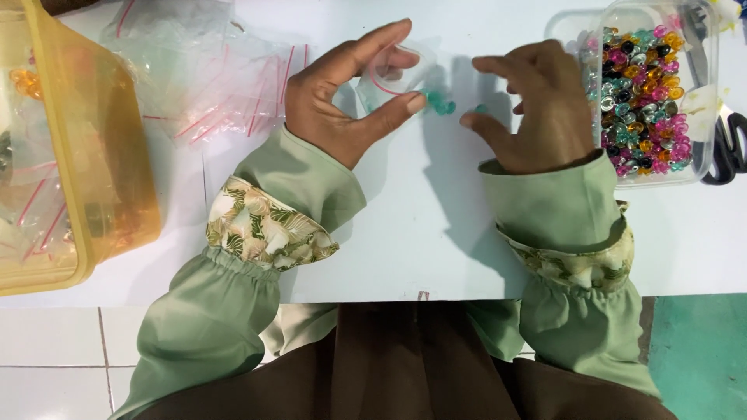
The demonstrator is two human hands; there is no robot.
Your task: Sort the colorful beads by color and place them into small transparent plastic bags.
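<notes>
Left hand (342, 97): curled in a wide C, thumb and forefinger pinching the mouth of a small clear zip bag (389, 78) with a red seal line, held open just above the counter (405, 233). Right hand (537, 105): fingers bent and drawn together, tips pointing toward the bag; whether a bead is pinched in them cannot be told. Teal beads (442, 103): a few lying on the counter between the two hands, just beside the left thumb tip and the bag's edge. Sleeves: pale green, with leaf-patterned cuffs, both resting on the counter. Clear plastic container (692, 101): right of the right hand, touching or nearly touching its knuckles, filled with mixed beads (642, 101) in pink, orange, teal, black and silver. Black-handled scissors (727, 148): at the far right edge, beside the container. Pile of empty clear zip bags (202, 78): left of the left hand. Yellow translucent tub (85, 148): at the far left, holding more bags.
</notes>
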